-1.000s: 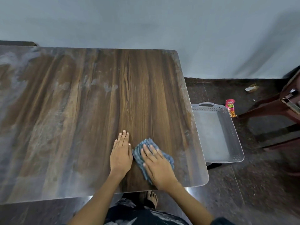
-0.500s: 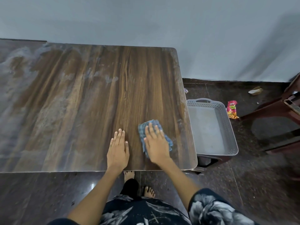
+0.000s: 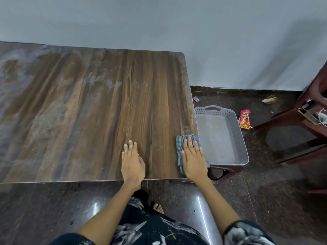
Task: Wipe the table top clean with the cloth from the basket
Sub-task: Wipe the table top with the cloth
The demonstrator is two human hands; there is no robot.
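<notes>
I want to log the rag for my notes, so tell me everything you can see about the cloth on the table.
The cloth is a small blue-grey checked rag that looks like thin woven cotton, crumpled into loose folds rather than spread flat. It lies on the wooden table top at the near right corner, right up against the right edge beside the grey basket. The right hand presses flat on top of it, fingers spread, covering most of it; only its left strip and far end show. The left hand rests apart on bare wood.

Bare arms, dark clothing (image 3: 146,230) with pale floral print.
</notes>
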